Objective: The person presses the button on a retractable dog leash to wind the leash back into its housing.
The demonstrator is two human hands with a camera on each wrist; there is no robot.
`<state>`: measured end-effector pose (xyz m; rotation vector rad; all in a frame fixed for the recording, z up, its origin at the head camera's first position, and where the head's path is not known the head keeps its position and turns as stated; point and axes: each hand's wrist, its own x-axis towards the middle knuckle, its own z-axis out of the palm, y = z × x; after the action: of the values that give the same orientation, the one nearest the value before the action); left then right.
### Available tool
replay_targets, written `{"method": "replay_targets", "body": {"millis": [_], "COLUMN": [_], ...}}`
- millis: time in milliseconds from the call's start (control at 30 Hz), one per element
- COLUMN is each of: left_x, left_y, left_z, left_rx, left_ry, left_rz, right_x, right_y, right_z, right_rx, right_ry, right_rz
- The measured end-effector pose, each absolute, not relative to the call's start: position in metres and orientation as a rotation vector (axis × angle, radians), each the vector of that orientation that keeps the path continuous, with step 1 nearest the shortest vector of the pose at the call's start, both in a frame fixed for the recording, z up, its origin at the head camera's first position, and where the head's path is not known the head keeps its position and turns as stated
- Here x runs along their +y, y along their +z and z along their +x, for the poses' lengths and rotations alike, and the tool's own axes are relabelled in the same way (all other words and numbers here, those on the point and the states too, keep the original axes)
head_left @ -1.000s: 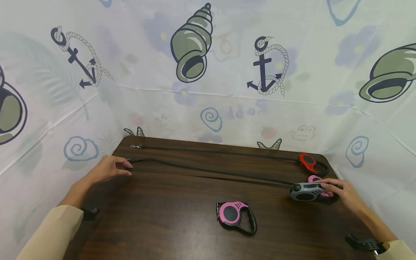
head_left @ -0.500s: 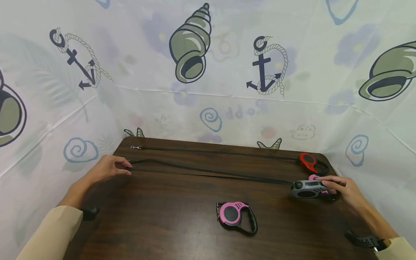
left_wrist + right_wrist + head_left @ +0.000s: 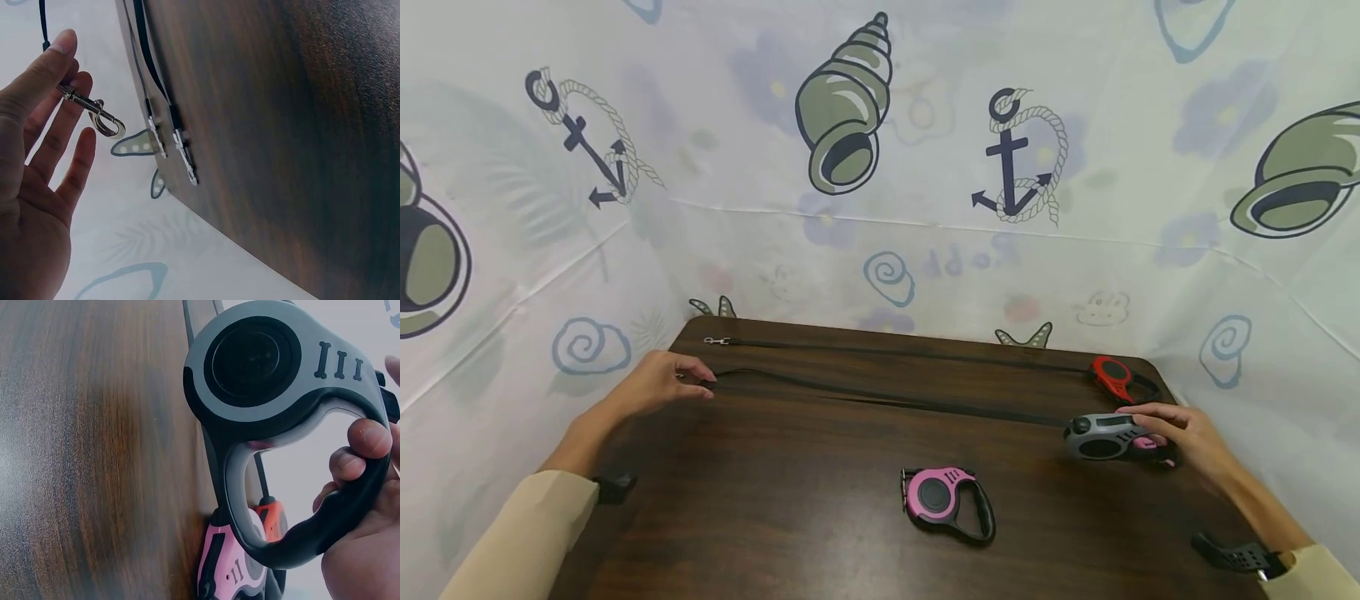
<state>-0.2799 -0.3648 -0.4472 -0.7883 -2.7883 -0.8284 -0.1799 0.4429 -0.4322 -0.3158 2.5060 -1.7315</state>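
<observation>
My right hand (image 3: 1195, 442) grips the black handle of a grey retractable dog leash (image 3: 250, 409), its fingers curled through the handle loop. The leash hovers over a pink retractable leash (image 3: 215, 565) near the table's right edge. At the far left, my left hand (image 3: 658, 383) pinches a black strap end by its metal snap hook (image 3: 94, 107) between thumb and fingers. The hook hangs clear of the table in the left wrist view. Two more snap hooks (image 3: 182, 153) with straps lie on the wood near that hand.
Farther back lies a red retractable leash (image 3: 1111, 371), its strap (image 3: 887, 352) stretched left across the table. A second pink leash (image 3: 934, 496) sits at front centre, strap wound in. The dark wooden table (image 3: 760, 517) is bordered by patterned cloth walls (image 3: 925, 150).
My left hand has shifted slightly to the right with the snap hook. The grey leash in my right hand has moved slightly back and left. Both hands keep their hold.
</observation>
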Motion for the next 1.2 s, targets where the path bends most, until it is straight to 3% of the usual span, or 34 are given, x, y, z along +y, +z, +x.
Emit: {"method": "replay_targets", "body": {"millis": [333,1200], "left_x": [-0.354,-0.318], "left_y": [-0.442,-0.438], "left_z": [-0.283,-0.287], "left_rx": [-2.749,-2.66], "left_ry": [-0.91,-0.944], "left_rz": [-0.844,-0.976], "right_x": [0.427,0.387], "right_y": [-0.425,-0.422], "right_z": [-0.179,-0.193], "right_rx": [2.761,2.779], "right_ry": [-1.375,-1.423], "right_rz": [-0.206,-0.415]}}
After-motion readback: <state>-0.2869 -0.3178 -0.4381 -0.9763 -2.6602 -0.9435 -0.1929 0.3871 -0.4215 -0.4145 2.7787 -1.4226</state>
